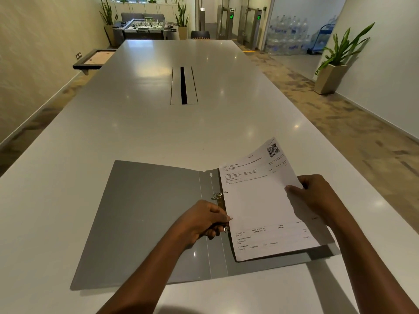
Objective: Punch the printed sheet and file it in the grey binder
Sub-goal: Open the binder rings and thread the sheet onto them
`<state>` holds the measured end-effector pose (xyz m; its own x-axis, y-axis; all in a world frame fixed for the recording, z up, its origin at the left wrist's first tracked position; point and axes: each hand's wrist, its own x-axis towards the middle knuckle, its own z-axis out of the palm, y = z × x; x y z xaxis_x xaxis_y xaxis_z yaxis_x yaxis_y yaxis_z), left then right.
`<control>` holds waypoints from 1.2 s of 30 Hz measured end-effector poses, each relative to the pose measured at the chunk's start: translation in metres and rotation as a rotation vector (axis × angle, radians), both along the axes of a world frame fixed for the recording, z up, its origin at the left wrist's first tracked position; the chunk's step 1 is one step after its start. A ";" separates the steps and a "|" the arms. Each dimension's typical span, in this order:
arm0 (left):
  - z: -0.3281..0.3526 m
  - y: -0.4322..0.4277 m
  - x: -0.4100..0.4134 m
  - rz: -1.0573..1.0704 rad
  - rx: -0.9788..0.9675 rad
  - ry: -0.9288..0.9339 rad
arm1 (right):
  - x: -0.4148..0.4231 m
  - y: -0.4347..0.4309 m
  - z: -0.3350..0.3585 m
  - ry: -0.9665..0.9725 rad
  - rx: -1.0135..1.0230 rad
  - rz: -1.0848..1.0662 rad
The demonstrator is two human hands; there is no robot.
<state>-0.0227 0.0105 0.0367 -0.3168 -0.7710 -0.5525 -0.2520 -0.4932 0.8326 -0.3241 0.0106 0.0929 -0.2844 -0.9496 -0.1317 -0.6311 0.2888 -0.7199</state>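
Lying open and flat on the long white table [136,132], the grey plastic ring binder [147,218] shows its metal ring mechanism [218,197] along the spine. The white printed sheet [260,207], bearing black text lines and a QR code at its far corner, rests over the binder's right half, left edge at the rings. The left hand [201,222] has its fingers pinched on the sheet's left edge beside the rings; the right hand [315,196] grips the sheet's right edge, thumb on top.

Sheet's [260,207] print too small to read, lower binder ring [226,229] half hidden by left hand [199,223]
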 end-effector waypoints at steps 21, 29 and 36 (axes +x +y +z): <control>-0.007 -0.004 -0.023 0.152 -0.363 -0.407 | -0.006 -0.008 -0.031 -0.050 0.055 0.044; 0.003 -0.009 -0.006 0.250 -0.430 -0.418 | -0.009 -0.012 -0.050 -0.091 0.100 0.034; 0.014 -0.014 -0.006 0.341 -0.525 -0.407 | -0.012 -0.011 -0.061 -0.071 0.059 0.013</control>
<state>-0.0289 -0.0034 0.0504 0.1384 -0.9846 -0.1070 -0.4943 -0.1623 0.8540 -0.3364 -0.0001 0.0317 -0.2599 -0.9432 -0.2070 -0.5833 0.3242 -0.7448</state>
